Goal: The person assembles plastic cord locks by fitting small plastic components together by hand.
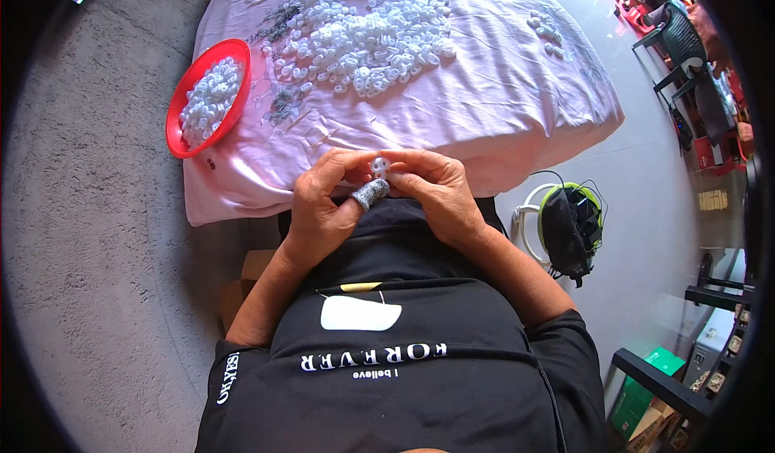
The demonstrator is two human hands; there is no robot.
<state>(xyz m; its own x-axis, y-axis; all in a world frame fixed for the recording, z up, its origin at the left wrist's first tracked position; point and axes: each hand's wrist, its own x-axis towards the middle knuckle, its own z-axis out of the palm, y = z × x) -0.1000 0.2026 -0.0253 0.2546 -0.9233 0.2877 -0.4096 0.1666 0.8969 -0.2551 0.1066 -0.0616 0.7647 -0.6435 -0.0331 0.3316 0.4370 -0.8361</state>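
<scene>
Left hand [327, 207] and right hand [440, 195] are meeting fingertip to fingertip, each clamping its side of a small white plastic piece [380, 165] between index finger and thumb. A gray covering [370, 195] is wrapping the left thumb, its end sitting just below the piece. The remaining fingers of both hands are curling inward, partly hidden, so I cannot tell whether they are touching anything. The piece is sitting between the two hands, near the front edge of a pink cloth [500, 106], just beyond the person's black clothing [363, 251]. Farther off, a large heap of similar white pieces [363, 41] is lying on the cloth, while a smaller group [548, 30] is lying apart to its right. Left of the heap, a red bowl [194, 151] is holding more white pieces [210, 102] at the cloth's edge.
</scene>
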